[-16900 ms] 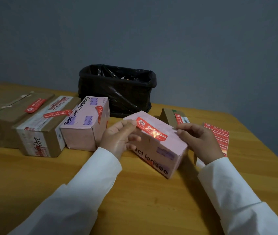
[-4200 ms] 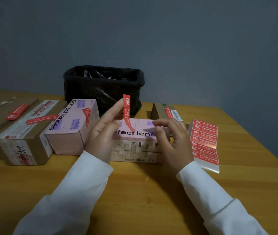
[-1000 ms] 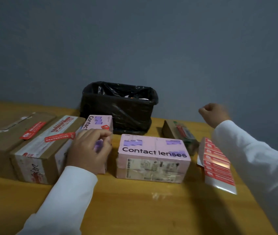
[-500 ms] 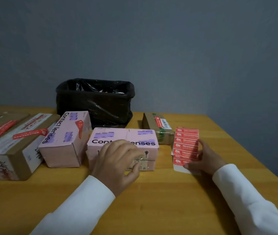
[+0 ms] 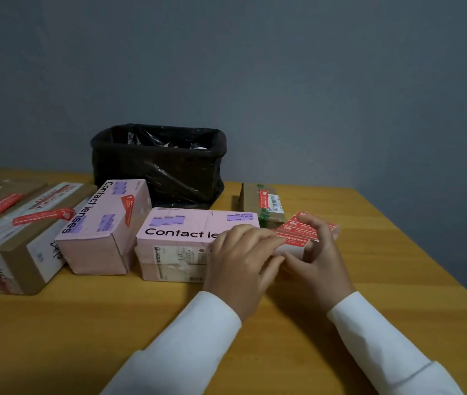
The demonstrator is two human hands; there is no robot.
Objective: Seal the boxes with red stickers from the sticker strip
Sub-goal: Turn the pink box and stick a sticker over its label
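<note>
Red stickers on their white backing strip are held up in both hands near the right edge of the wooden table, just beside the unsealed pink cardboard box.

The left hand has its fingertips pinched on the strip's near end, and the right hand holds the strip from the right with its fingers curled loosely; how firm that hold is I cannot tell. I think the thin sticker can tear or fold onto itself if it is peeled too fast, and it can land crooked off the flap seam. The pink box reads "Contact le", the rest hidden by the hand. The second pink box, already with a red sticker, reads "Contact lenses". The brown carton at the left edge has red handwriting, not readable.
</note>
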